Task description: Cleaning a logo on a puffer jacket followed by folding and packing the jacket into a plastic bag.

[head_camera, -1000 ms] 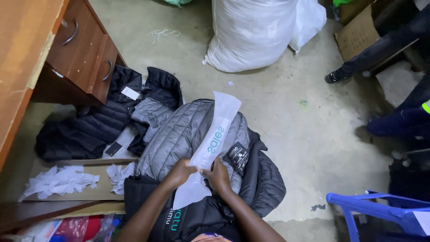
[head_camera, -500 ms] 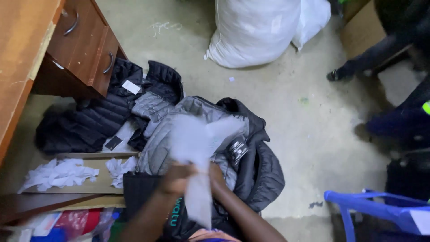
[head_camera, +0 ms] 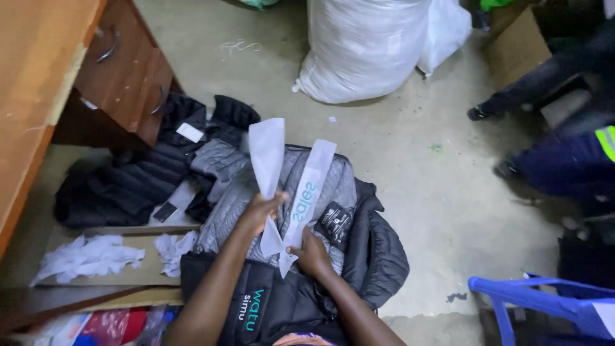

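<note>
Half a second back the white sheet was one blurry blob held up in front of you; now it's split into two strips fanned in a V over the quilted grey puffer jacket point(head_camera: 282, 186).

Head view, the only one: your left hand point(head_camera: 259, 214) is closed on the plain white backing strip point(head_camera: 267, 160), which stands up and leans left. Your right hand point(head_camera: 312, 253) pinches the bottom of the long white sticker strip with teal lettering point(head_camera: 309, 192), which tilts right. Both strips meet in a point between your hands, just above the black jacket with a teal-and-white logo point(head_camera: 269, 307) nearest you.

Label stuff: a small black square tag point(head_camera: 334, 221) sits on the grey jacket, right beside the sticker strip. A white rectangular tag point(head_camera: 189, 132) lies on the other black puffer jacket point(head_camera: 128, 186) off to the left, by the brown wooden drawer unit point(head_camera: 125, 83). Crumpled white paper scraps point(head_camera: 90, 256) lie on a flat piece of brown cardboard point(head_camera: 138, 272). A big white plastic sack point(head_camera: 365, 48) stands up top, well apart.
</note>
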